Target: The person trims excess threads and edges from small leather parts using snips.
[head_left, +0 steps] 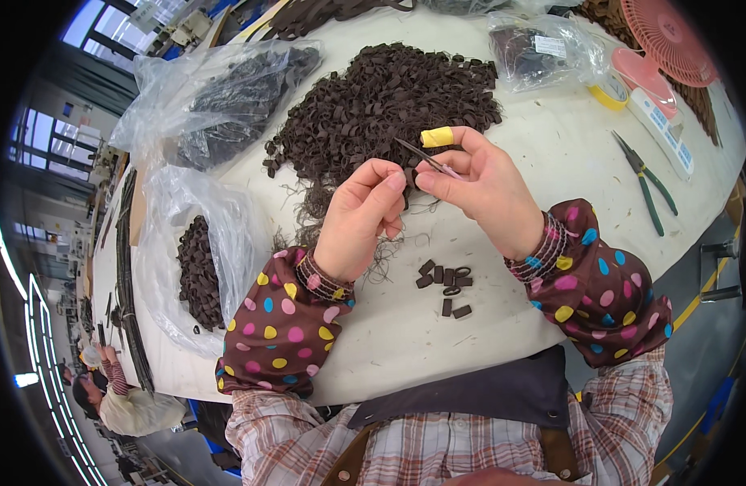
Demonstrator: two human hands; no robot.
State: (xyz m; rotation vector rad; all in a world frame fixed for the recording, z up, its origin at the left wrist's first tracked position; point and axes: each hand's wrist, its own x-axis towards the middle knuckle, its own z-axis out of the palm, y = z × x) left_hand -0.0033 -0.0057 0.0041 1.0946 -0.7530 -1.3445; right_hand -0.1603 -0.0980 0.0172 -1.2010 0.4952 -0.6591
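My right hand [490, 190] is closed around small thread snips [417, 155], whose dark pointed blades aim up and left. Yellow tape [437, 137] wraps its index fingertip. Close beside it, my left hand [358, 212] pinches a small dark brown fabric loop [411, 178], mostly hidden by the fingers. Just beyond both hands rises a large heap of similar loops [389, 97] with loose thread ends. Several separate loops [448, 277] lie on the white table [373, 340] nearer to me. Cut threads [381, 259] are scattered beside my left wrist.
To the left, an open clear bag [247, 211] holds more loops [198, 275]. Another plastic bag [219, 97] with dark pieces lies behind it. On the right are green-handled pliers [647, 182], a yellow tape roll [608, 91], a white power strip [663, 134] and a pink fan [669, 36].
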